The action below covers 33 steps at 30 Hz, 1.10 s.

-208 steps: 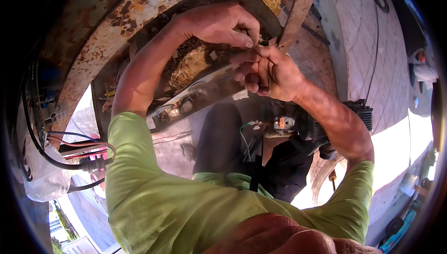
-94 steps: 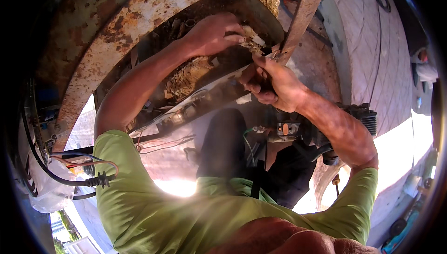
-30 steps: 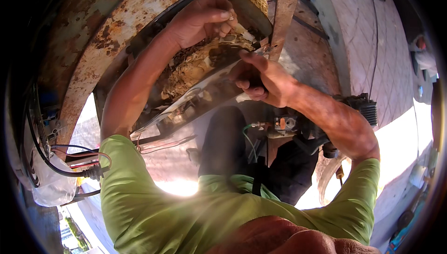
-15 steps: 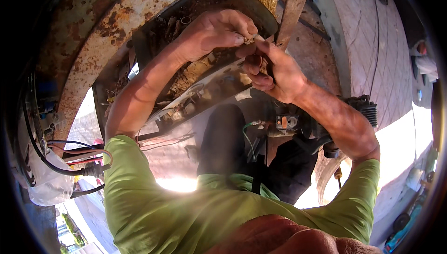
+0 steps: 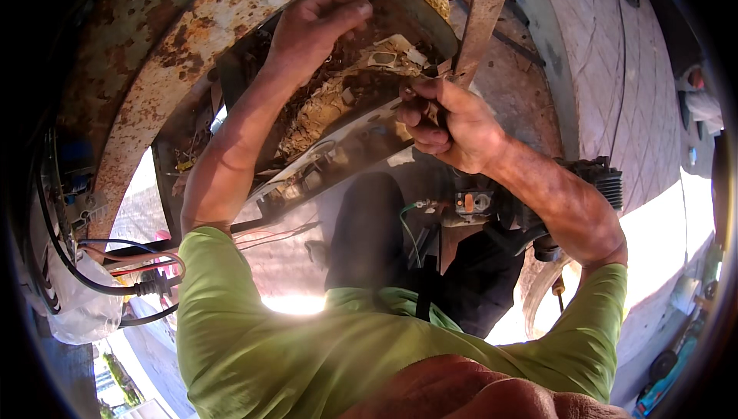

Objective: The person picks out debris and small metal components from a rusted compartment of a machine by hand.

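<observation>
Over a dark metal tray [image 5: 421, 13] filled with odds and ends, my left hand [image 5: 307, 31] hangs with its fingers curled and the thumb laid along them. Whatever those fingers hold, if anything, is hidden. My right hand [image 5: 465, 127] is closed near the tray's right corner, thumb pressed to the forefinger. A tiny piece shows at its fingertips, too small to name. Brown, crumpled paper-like scraps [image 5: 315, 115] and small bits lie in the tray between the two hands.
A rusty curved metal band [image 5: 165, 69] arches at the left, and a rusty upright bar [image 5: 483, 15] stands beyond my right hand. Below my right forearm is a dark finned machine [image 5: 607, 184]. Black cables [image 5: 92, 280] and a clear plastic bag [image 5: 84, 311] hang at the left.
My left hand has parted from my right and moved up and left over the tray. The right hand stays nearly in place, its forefinger and thumb now drawn in closer.
</observation>
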{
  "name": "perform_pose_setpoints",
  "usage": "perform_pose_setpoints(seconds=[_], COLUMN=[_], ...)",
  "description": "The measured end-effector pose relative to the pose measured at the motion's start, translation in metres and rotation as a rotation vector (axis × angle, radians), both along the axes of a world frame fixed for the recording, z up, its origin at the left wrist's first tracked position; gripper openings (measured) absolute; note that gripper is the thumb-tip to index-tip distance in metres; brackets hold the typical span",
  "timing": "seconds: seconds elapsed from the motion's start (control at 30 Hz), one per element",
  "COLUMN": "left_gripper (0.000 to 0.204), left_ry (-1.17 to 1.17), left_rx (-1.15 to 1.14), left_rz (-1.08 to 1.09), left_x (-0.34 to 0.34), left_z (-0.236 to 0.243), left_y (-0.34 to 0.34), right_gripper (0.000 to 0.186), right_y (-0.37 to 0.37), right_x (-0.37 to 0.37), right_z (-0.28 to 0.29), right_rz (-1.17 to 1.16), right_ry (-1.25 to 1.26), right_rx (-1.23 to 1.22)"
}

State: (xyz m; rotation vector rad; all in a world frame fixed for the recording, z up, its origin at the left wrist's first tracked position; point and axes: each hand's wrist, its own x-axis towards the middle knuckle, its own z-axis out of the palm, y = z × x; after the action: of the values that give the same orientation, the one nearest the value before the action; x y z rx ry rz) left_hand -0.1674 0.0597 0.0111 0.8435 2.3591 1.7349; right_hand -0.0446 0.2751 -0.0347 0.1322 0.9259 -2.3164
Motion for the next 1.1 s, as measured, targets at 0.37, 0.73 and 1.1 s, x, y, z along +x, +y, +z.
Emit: perform_pose_setpoints(seconds=[0.37,0.73,1.1], left_gripper=[0.022,0.036,0.046], left_ry=[-0.031,0.438,0.59], left_rx=[-0.287,-0.726,-1.085], left_rz=[0.223,0.278,0.139], left_x=[-0.038,-0.108,-0.126], left_z=[-0.006,-0.045,-0.076], left_y=[-0.011,-0.008,0.001], right_gripper=[0.019,0.015,0.018], right_y=[-0.001,-0.001,0.001], right_x=[-0.001,-0.001,-0.003], right_z=[-0.004,-0.003,-0.008], right_rz=[0.059,0.098,0.126], right_ry=[-0.024,0.032,0.043], right_rx=[0.006,0.02,-0.003])
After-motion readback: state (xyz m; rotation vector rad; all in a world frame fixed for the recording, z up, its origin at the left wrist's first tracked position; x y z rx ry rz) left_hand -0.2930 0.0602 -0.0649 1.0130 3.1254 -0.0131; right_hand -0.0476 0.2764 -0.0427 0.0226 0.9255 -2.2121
